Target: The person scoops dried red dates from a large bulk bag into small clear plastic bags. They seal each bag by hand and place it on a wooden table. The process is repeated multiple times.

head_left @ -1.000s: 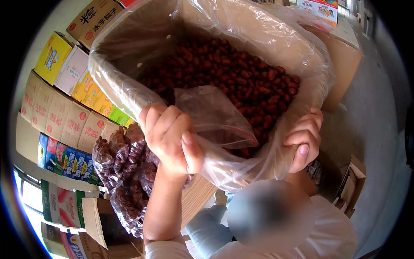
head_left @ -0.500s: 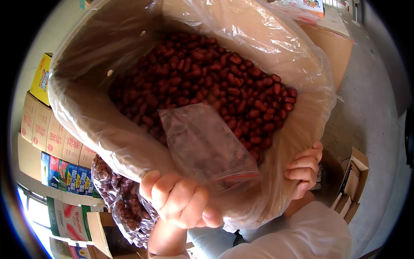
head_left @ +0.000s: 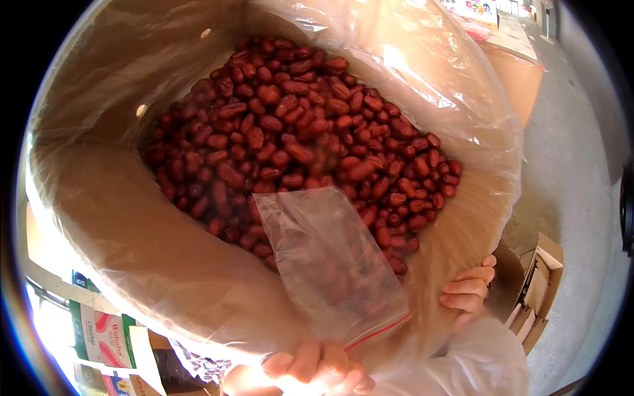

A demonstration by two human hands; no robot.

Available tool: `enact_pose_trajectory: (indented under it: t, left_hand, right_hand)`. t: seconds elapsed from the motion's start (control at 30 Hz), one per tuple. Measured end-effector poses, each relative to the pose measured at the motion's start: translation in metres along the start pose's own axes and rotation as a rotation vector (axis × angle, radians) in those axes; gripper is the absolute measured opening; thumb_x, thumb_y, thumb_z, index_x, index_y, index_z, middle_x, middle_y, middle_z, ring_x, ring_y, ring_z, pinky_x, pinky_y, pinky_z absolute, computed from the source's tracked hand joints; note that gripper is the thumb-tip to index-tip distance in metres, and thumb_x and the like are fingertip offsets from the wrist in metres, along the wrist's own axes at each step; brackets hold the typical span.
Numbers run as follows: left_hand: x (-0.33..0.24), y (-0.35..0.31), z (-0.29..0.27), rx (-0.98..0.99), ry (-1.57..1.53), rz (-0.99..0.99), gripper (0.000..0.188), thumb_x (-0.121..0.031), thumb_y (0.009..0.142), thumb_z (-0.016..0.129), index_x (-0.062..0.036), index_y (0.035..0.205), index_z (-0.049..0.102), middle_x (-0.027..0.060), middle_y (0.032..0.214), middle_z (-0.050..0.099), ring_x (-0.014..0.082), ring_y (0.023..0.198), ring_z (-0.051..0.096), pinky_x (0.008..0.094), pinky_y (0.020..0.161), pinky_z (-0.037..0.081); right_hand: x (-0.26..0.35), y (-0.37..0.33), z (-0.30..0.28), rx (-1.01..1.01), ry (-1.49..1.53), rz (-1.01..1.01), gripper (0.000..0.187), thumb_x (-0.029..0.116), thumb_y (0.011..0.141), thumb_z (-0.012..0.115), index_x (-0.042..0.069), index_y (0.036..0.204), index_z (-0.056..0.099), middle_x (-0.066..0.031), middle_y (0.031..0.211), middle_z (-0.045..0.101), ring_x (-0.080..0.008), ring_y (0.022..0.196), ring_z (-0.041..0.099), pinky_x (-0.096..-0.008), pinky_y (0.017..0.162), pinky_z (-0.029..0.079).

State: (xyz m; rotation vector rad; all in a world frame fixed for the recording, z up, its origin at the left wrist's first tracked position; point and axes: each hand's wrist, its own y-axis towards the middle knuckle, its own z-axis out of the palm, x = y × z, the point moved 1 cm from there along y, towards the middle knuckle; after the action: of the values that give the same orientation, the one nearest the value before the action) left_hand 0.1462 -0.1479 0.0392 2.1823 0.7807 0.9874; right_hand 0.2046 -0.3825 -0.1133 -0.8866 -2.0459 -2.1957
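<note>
A large cardboard box lined with a clear plastic bag (head_left: 158, 264) fills most of the view, its mouth tilted up towards me. Dried red dates (head_left: 297, 132) lie heaped inside it. Over the near side of the heap rests a small clear zip bag (head_left: 317, 244) with a red strip along its lower end. My left hand (head_left: 317, 369) has its fingers curled over the box's near rim and the liner, close to the zip bag's red strip. At the right side, my right hand (head_left: 469, 290) grips the rim through the plastic. Both thumbs are mostly hidden.
An open carton with cardboard pieces (head_left: 538, 284) stands on the floor to the right. Another cardboard box (head_left: 515, 72) is at the far right. Printed cartons (head_left: 105, 336) sit at the lower left, beside part of a dark-patterned plastic bag (head_left: 201, 363).
The lined box has come closer and spread left, covering the cartons and most of the other bag there. My left hand has moved down; my right hand has dropped slightly. The dates look brighter.
</note>
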Motion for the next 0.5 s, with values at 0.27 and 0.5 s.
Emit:
enact_pose_trajectory:
  t: [0.27,0.5]
  left_hand:
    - [-0.003,0.004,0.005,0.03,-0.006,0.017,0.028,-0.033,0.079,0.041,-0.0143,0.059,0.047,0.0019,0.064,0.049,0.0212,0.071,0.047,0.042,0.079,0.036]
    - [0.007,0.012,0.019,0.065,0.003,0.023,0.027,-0.032,0.079,0.042,-0.0141,0.059,0.047,0.0022,0.064,0.049,0.0213,0.07,0.046,0.0419,0.079,0.036]
  right_hand:
    - [-0.005,-0.004,0.003,-0.027,0.017,-0.018,0.024,0.035,0.091,0.047,0.021,0.077,0.062,0.0056,0.084,0.061,-0.0164,0.083,0.049,-0.0444,0.094,0.024]
    - [-0.019,-0.016,0.008,-0.148,0.055,-0.095,0.036,0.037,0.088,0.041,0.019,0.068,0.065,0.0024,0.076,0.065,-0.0171,0.072,0.051,-0.0462,0.087,0.024]
